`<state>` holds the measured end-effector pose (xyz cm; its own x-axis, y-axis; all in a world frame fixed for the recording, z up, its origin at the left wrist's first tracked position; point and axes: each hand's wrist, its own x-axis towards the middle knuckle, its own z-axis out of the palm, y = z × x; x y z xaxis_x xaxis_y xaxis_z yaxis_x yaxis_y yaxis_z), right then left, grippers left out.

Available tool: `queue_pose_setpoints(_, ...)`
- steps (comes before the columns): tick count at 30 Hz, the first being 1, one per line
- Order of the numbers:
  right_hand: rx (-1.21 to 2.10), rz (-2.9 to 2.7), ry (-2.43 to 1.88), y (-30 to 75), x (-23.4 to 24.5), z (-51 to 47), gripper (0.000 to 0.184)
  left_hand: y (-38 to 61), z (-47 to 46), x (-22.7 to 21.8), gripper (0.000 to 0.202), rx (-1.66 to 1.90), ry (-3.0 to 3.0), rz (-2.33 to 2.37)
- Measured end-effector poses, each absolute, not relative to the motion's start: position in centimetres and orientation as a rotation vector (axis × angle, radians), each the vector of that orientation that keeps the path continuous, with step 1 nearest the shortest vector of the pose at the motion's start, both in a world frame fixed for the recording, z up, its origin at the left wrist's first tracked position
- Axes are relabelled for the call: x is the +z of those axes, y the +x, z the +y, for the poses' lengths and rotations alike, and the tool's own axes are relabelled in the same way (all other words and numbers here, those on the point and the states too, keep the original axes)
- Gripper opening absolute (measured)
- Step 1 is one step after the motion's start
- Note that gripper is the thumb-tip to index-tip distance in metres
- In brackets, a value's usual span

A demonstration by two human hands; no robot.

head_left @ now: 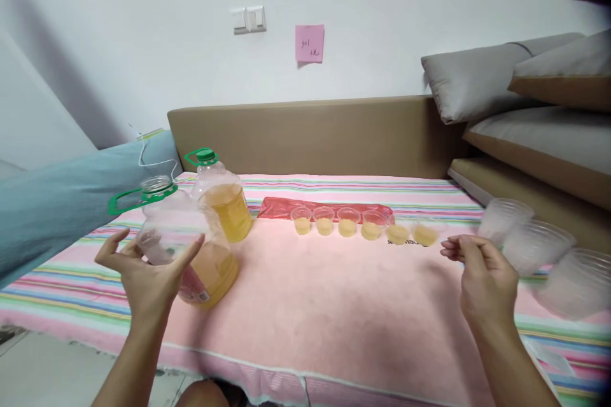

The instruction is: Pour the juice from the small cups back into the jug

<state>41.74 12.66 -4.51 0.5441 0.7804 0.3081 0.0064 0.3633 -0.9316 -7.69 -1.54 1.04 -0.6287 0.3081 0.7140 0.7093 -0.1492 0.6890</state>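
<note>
Fingers [111, 257] of the left hand [149, 281] spread wide before the uncapped bottle [212, 264], left in the frame; whether they touch it I cannot tell. At right, the right hand [487, 276] has its fingertips drawn together just beside the row of six cups [347, 225] of yellow liquid, any grip unclear. Stacked cups [538, 249] lie farther right, a green-capped bottle [226, 203] left of centre.

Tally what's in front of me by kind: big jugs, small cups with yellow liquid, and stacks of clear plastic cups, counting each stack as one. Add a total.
Big jugs: 2
Small cups with yellow liquid: 6
Stacks of clear plastic cups: 3
Total: 11
</note>
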Motion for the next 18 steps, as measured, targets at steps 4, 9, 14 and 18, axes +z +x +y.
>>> queue_pose_setpoints(4, 0.58, -0.866, -1.114, 41.7, -4.6, 12.9, 0.027, -7.6, -0.8, 1.2, 0.108, -1.845, -1.054, -1.759)
queue_pose_setpoints(9, 0.574, -0.855, -1.117, 42.2, -4.6, 13.0, 0.027, -7.1, 0.7, 0.8, 0.107, -1.751, -1.015, -1.739)
queue_pose_setpoints(14, 0.543, -0.853, -1.143, 43.4, -5.4, 13.7, 0.028, -5.8, 0.9, 0.7, 0.102, -1.715, -1.071, -1.827)
queue_pose_setpoints(18, 0.47, -0.916, -1.343, 45.9, -6.8, 14.9, 0.04, -6.0, 0.5, 0.8, 0.105, -1.709, -1.111, -1.795)
